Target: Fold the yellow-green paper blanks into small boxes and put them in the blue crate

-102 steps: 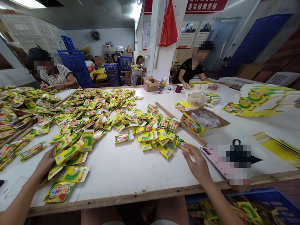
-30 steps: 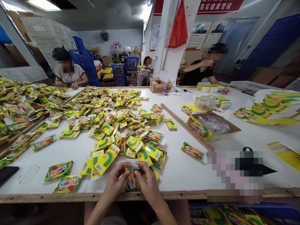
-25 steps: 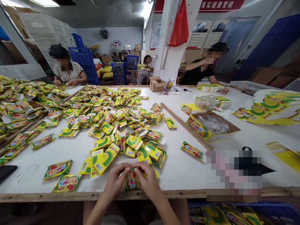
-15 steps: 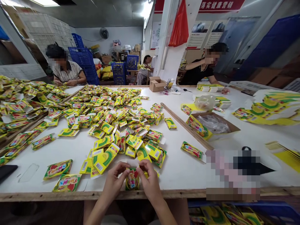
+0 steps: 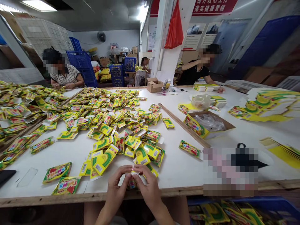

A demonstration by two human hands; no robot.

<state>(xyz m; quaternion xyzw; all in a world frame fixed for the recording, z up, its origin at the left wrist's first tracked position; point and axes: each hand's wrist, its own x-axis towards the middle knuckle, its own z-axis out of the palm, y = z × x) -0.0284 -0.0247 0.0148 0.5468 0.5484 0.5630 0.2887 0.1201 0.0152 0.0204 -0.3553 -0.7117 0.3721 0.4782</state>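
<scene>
My left hand [image 5: 119,182] and my right hand [image 5: 148,184] meet at the table's front edge, both closed in a pinch. Between them is a small yellow-green printed carton [image 5: 132,185], gripped at its upper end. Thumbs and fingertips cover most of it, and a bit of white and pink shows at the top. Just beyond my fingers lies a heap of similar cartons [image 5: 105,159], some with white flaps sticking out. Two more cartons [image 5: 67,185] rest to the left of my left hand.
A wooden strip [image 5: 184,125] divides the white table, with a box of clear plastic bags [image 5: 211,123] to its right. A blue crate [image 5: 276,203] holding cartons sits below the edge at right. Co-workers sit at the far side, one in a striped shirt [image 5: 65,75].
Both hands have drawn together over the carton's top, and its printed front, plainly visible before, is now mostly hidden. The camera view has shifted slightly.
</scene>
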